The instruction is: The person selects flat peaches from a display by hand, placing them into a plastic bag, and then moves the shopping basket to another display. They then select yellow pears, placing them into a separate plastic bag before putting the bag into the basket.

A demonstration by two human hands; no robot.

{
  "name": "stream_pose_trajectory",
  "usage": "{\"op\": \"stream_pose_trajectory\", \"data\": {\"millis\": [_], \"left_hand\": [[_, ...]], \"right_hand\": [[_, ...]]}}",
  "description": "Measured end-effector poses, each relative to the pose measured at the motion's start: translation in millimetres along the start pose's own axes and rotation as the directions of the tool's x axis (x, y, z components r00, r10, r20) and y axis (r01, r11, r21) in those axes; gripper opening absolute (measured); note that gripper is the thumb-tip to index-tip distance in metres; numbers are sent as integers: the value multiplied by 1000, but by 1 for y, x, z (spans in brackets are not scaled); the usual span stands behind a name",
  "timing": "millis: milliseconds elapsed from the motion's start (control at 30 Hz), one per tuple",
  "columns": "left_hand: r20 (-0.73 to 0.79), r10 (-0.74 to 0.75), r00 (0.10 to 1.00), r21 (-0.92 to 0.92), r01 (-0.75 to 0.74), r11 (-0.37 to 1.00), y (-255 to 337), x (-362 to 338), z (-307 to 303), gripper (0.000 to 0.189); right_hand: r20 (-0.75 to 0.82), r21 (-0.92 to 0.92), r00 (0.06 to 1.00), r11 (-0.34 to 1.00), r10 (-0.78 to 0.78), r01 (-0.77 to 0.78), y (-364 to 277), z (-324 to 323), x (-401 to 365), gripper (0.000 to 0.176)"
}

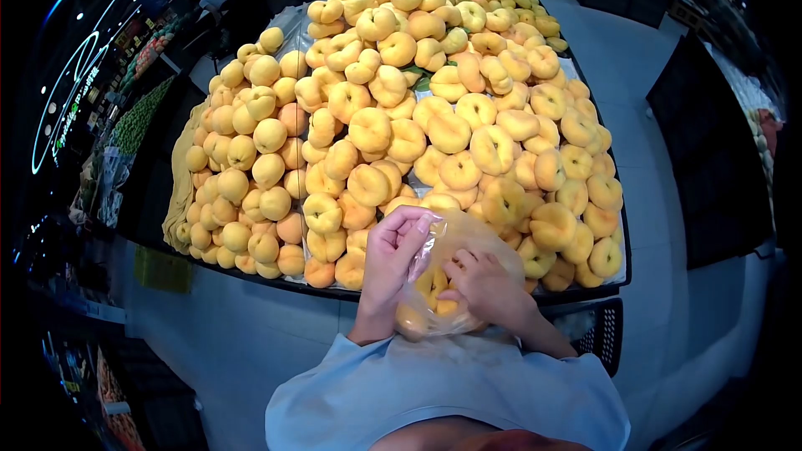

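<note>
Right at the near edge of the counter (576, 293), a clear plastic bag (480, 235) hangs before the blue shirt (451, 384), some yellow fruit (428, 288) inside it. The left hand (393, 252) has its grip pinching the bag's upper edge — thumb against fingers. The right hand (487, 286) is at the bag with fingers bent; whether its grip closes on anything I cannot tell. Flattened yellow peaches (451, 131) lie heaped beyond.

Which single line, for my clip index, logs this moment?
left hand: pinching plastic bag | right hand: at the bag, grasp unclear | bagged fruit: yellow | fruit pile: yellow, beyond both hands
</note>
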State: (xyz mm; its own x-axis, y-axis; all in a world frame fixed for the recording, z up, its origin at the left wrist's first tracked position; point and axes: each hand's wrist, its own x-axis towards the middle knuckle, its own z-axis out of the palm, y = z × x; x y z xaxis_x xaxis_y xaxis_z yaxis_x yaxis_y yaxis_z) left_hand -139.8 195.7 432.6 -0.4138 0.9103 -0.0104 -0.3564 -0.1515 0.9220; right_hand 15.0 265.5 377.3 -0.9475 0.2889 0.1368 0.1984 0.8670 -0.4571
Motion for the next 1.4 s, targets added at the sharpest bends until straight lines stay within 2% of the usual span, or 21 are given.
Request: {"op": "stream_pose_trajectory", "data": {"millis": [67,100,167,200,300,367,400,467,567,600,667,700,767,900,1000,1067,1100,1200,1300,1333,1400], "left_hand": [[-67,11,998,-48,-14,999,0,2,-3,14],[-62,12,998,-47,-15,999,0,2,-3,14],[-86,17,996,-42,-20,999,2,2,-4,15],[-84,18,996,-41,-22,999,2,2,-4,15],[-91,8,996,-39,-11,999,2,2,-5,15],[27,19,999,-56,-18,998,-2,3,-9,15],[29,20,999,-57,-19,998,-2,2,-8,15],[87,-58,995,58,53,997,-2,0,-5,16],[249,-73,966,84,53,995,-5,-2,-6,21],[253,-108,962,146,72,987,-4,-3,-6,26],[275,-103,956,161,60,985,-2,-5,-6,27],[294,-100,951,177,49,983,0,-5,-6,28],[305,-115,945,161,67,985,4,-6,-6,29],[314,-87,945,163,36,986,7,-6,-6,34],[402,8,916,159,-78,984,6,-5,-13,35],[488,-48,872,257,-91,962,9,-3,-17,33],[560,-114,820,352,-111,929,11,-2,-18,31],[591,-102,800,460,-230,857,4,0,-23,27],[490,26,872,475,-292,830,-4,2,-14,15],[491,24,871,475,-291,830,-4,2,-13,15],[349,-105,931,348,-24,937,-3,1,-10,7]], "right_hand": [[162,103,976,981,148,-165,1,-1,-3,45],[157,101,976,981,150,-167,0,-1,-6,45],[-28,196,995,976,98,-91,-2,1,-13,48],[-31,195,995,977,98,-90,-4,-3,-18,48],[27,146,997,986,79,-82,-2,-14,-29,47],[216,196,947,940,237,-280,3,-16,-32,43],[215,194,947,940,238,-280,4,-17,-35,43],[40,54,988,987,151,-153,5,-19,-41,39],[-35,7,995,995,96,-96,13,-23,-36,38],[-36,6,995,995,98,-98,12,-27,-33,38],[122,-12,977,984,176,-175,8,-36,-26,42],[119,-15,977,984,177,-176,8,-35,-27,42],[-67,9,994,996,87,-86,11,-26,-29,27],[-25,-22,999,999,-27,26,18,-28,-23,30],[-8,116,1000,993,-26,27,14,-38,-15,32],[176,-82,984,997,26,-11,18,-29,-18,30],[175,-81,984,997,27,-12,14,-32,-16,30],[191,-82,979,995,72,-57,4,-38,-14,25],[118,-188,993,981,-25,47,4,-33,-20,22],[219,-286,974,958,58,8,-1,-34,-18,22],[309,-384,939,923,149,-20,-4,-35,-17,22]]}}
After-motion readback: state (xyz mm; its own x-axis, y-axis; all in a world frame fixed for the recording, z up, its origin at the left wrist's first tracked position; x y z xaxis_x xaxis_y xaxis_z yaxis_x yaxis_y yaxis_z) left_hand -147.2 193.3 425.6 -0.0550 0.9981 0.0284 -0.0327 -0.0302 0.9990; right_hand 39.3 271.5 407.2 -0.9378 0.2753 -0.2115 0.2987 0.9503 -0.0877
